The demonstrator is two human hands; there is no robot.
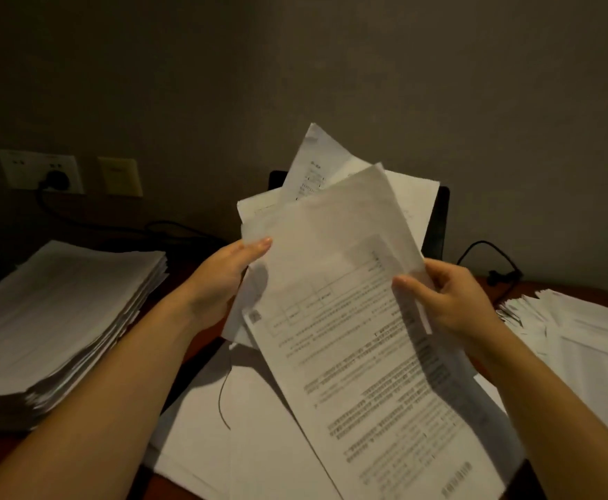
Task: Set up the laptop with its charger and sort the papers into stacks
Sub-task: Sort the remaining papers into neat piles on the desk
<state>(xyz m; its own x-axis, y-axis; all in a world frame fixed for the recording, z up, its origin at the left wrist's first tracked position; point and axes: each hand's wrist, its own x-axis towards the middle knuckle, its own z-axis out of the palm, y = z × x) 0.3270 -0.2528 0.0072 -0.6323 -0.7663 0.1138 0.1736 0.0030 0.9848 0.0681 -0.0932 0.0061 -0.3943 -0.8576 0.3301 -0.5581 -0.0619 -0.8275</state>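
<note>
Filling the left of the frame, a tall stack of papers (pixel 53 319) sits squared on the table (pixel 206 339). Loose sheets (pixel 259 427) sprawl across the lower centre, and a messier pile (pixel 583 341) lies at the right edge. You hold a fan of sheets (pixel 349 301) up in the middle. Your left hand (pixel 219 283) grips its left edge, thumb on the front and fingers hidden behind. Your right hand (pixel 450 301) pinches the right edge. Behind the fan a dark upright panel (pixel 436 221) shows. A plug (pixel 55 180) sits in the wall socket (pixel 39 171) at upper left.
</note>
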